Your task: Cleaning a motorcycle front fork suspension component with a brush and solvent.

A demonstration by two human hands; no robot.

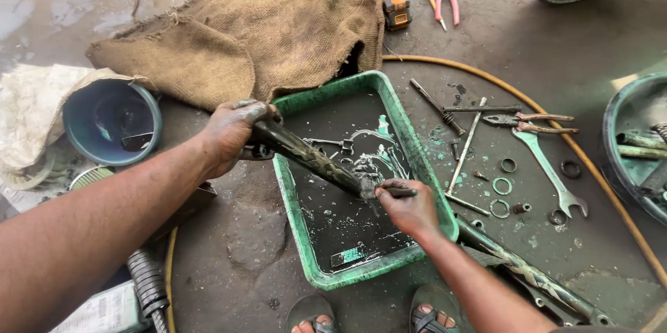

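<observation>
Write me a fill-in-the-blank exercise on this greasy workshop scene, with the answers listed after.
1. The left hand grips one end of a dark oily tube held over a ____ plastic tray.
2. The right hand works at the tube's ____ end.
3. A folded ____ sack lies beyond the tray.
4. The open-ended spanner lies on the ground to the tray's ____.

Missing words: green; lower; burlap; right

White printed package (97,312), bottom left
</observation>
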